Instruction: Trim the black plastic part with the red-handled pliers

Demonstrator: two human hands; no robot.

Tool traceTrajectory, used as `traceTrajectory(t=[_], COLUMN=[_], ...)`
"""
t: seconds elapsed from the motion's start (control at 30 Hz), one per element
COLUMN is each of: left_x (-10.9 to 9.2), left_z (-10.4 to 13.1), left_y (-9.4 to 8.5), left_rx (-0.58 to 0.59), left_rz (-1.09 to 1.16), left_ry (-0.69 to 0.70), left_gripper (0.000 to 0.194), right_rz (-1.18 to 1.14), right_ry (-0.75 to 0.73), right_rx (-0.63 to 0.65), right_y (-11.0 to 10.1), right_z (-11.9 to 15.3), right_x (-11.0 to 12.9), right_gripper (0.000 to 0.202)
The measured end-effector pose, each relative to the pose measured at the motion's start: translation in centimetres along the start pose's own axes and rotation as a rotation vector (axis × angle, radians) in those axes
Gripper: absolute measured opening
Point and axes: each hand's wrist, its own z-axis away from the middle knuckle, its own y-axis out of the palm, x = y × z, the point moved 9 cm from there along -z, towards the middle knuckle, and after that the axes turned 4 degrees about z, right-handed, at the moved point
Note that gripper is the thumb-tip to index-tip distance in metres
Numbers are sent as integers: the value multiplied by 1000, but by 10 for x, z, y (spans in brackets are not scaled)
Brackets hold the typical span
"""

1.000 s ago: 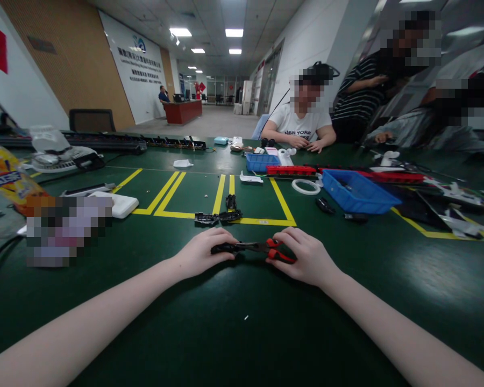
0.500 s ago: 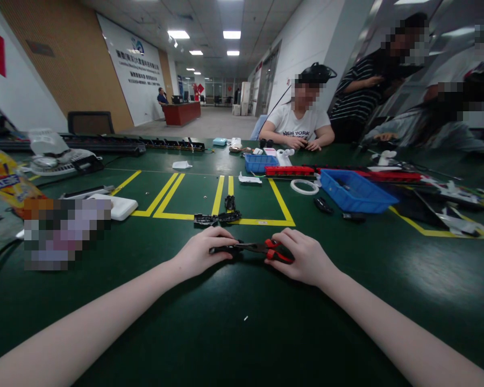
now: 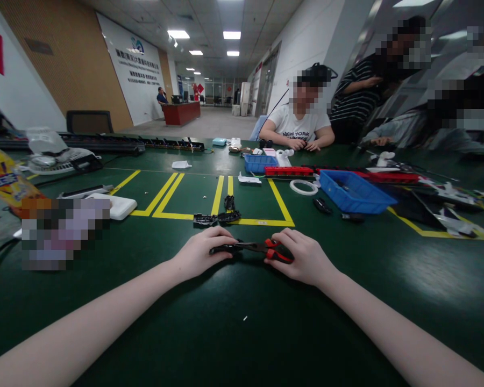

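Over the green table [image 3: 177, 333], my left hand [image 3: 205, 251] pinches a small black part [image 3: 225, 248] between thumb and fingers. Red-handled pliers [image 3: 279, 255] are in my right hand [image 3: 302, 255], and their dark jaws point left and meet the black part. How the jaws grip it is too small to tell. Just beyond my left hand, long black pieces [image 3: 216, 218] lie across the yellow tape, with a short black piece [image 3: 229, 202] behind them. A small white scrap [image 3: 245, 318] lies nearer to me.
To the right stand a blue bin [image 3: 355, 193], a white ring [image 3: 304, 187] and small black parts [image 3: 321, 205]. On the left lie a white box [image 3: 119, 207] and a yellow package [image 3: 8, 180]. A person [image 3: 300, 121] sits across the table, handling something small.
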Motion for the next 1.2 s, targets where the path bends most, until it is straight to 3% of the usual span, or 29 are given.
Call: traceTrajectory(t=[0.2,0.6,0.83,1.2], left_x=[3,0,3,8], left_z=[1,0,2,0], left_y=[2,2,-2,6], left_rx=[-32,67,-30,13], left_rz=[-75,122,25,-2], left_ry=[46,-37,-16,18], left_gripper=[31,30,30,26], right_rz=[-11,-23,-53,-41], right_ry=[15,13,25,14], right_rx=[3,13,8,-33], right_y=[0,0,-1,-3], right_z=[-1,-1,0,0], right_x=[-1,0,-1,-1], right_gripper=[37,37,37,38])
